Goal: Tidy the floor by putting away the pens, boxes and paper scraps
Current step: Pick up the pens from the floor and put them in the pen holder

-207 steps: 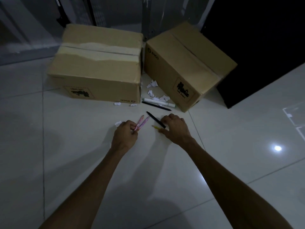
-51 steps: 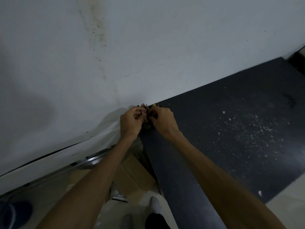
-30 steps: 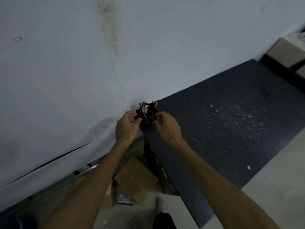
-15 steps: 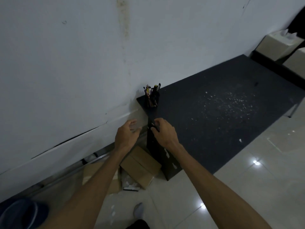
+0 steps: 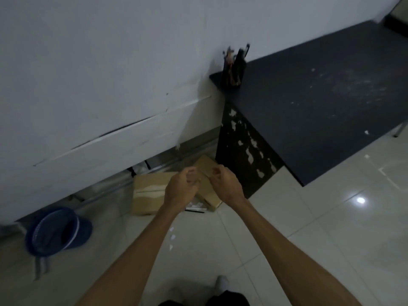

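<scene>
Dim room, pale glossy tile floor (image 5: 309, 228) with a lamp glare at right; white wall (image 5: 99, 74) ahead, cracked along its lower panel. A dark desk (image 5: 320, 102) stands against the wall at right, its top dusted with pale specks and its side panel peeling in patches. At the desk's near corner by the wall stands a dark pen holder (image 5: 235, 68) with the pens (image 5: 229, 54) upright in it. On the floor at the wall's foot lie two cardboard boxes: the left box (image 5: 146, 193) and the right box (image 5: 206, 171), the latter tight against the desk side. Small paper scraps (image 5: 172, 237) lie on the tiles nearer me, and a blue mesh bin (image 5: 53, 233) lies tipped on its side at left. My left hand (image 5: 182, 188) and right hand (image 5: 225, 184) hover over the boxes, fingers curled in loosely, nothing gripped. They cover the gap between the boxes; something pale and dark shows below my left hand, too blurred to identify. Frame is motion-smeared.
</scene>
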